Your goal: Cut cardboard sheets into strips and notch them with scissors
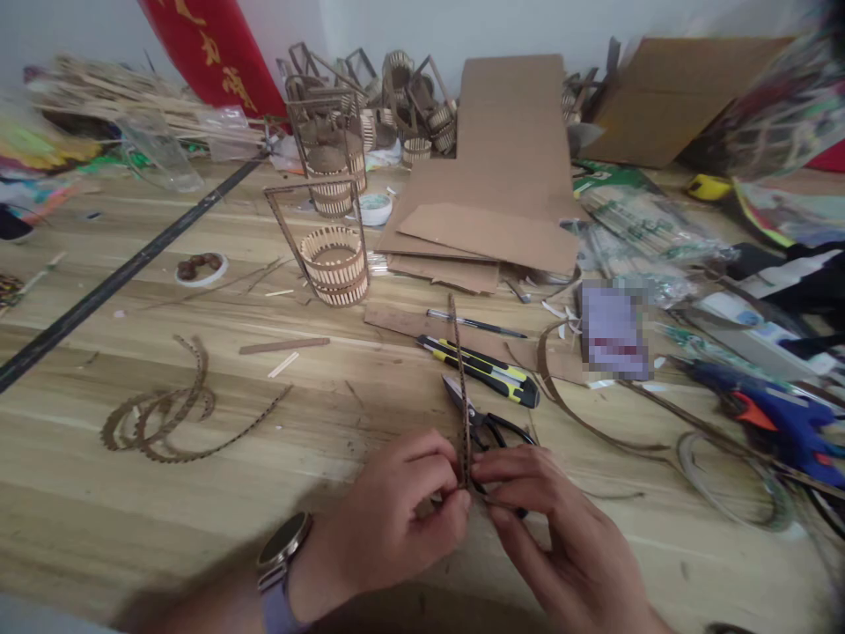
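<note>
My left hand [396, 519] and my right hand [561, 537] meet at the table's near edge, both pinching the lower end of a thin brown corrugated cardboard strip [460, 379] that stands upright between them. A watch sits on my left wrist. Black-handled scissors [485, 423] lie on the table just behind my fingers. Beyond them lies a yellow-and-black utility knife [485, 365] and a pen [475, 324].
Curled cardboard strips [165, 414] lie at the left. A small basket in a cardboard frame [334, 264] stands mid-table, with several more behind it. Flat cardboard sheets [495, 211] are stacked at the back. A blue glue gun [772, 418] lies at the right, a long black bar [125, 273] at the left.
</note>
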Tool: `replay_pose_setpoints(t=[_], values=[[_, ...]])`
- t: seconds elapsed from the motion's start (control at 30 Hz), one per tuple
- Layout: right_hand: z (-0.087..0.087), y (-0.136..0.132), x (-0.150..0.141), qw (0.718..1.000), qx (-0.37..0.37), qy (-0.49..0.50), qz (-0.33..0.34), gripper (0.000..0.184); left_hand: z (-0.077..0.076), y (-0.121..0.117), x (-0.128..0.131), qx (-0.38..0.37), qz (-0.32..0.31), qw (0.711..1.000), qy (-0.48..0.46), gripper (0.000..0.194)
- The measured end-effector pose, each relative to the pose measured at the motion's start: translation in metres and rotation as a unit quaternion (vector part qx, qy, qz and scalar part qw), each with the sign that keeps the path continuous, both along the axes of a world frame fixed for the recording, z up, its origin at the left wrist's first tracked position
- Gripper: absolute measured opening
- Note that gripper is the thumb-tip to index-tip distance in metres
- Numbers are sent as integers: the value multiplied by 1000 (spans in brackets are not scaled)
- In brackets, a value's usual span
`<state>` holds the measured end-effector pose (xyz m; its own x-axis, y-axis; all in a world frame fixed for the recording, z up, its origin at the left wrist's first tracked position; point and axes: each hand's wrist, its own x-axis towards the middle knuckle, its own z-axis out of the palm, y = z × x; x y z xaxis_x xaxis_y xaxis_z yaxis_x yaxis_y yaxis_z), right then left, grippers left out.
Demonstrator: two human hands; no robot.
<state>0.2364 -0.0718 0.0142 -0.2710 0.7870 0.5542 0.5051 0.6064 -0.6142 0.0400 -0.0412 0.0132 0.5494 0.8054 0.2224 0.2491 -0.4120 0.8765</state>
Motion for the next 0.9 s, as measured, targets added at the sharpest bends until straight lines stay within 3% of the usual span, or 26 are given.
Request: replay_pose_setpoints(t=[0.13,0.37,0.57,0.73,0.9], values=[[-3,-2,0,999,17,-28,-3,18,-1,1,-1,-14,31,999,-7,26],[-2,-4,3,997,27,-61,-24,19,0,2,-2,13,-12,1000,9,15],[0,-6,4,999,-34,-21,-28,12,0,2,-2,38,-22,999,9,17],[-3,-7,4,996,-81,21,-38,15,0,4,-2,6,-31,999,-6,19],[-6,-7,2,999,-25,-19,-24,11,0,4,-2,-83,-5,996,-23,18]])
